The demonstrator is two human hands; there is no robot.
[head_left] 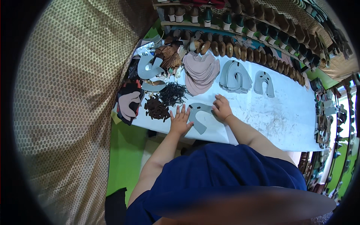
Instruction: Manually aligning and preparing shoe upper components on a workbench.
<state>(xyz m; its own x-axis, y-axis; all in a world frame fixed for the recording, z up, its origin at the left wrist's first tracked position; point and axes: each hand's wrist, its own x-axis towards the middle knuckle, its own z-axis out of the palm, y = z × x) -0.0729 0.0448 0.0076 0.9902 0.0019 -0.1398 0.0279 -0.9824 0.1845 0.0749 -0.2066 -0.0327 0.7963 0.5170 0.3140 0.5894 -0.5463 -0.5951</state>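
A grey, curved shoe-upper piece (pixel 199 119) with small dark marks lies flat on the white-covered table near its front edge. At its left end rests my left hand (pixel 180 120), palm down with the fingers spread. My right hand (pixel 222 107) is at the piece's other end, its fingers loosely bent and slightly apart. Just beyond my left hand sit a tangle of black strips (pixel 173 93) and a heap of dark brown pieces (pixel 156 108). Farther back is a stack of similar grey upper pieces (pixel 235 79), with one more grey upper (pixel 264 83) to its right.
A fanned pile of pinkish pieces (pixel 200 73) lies at mid table. Loose grey, brown and pink cut pieces crowd the left end. Rows of shoes (pixel 240 51) stand on shelves along the back. A patterned curtain (pixel 75 112) hangs at the left. The white table cover (pixel 277 116) has smudges on the right.
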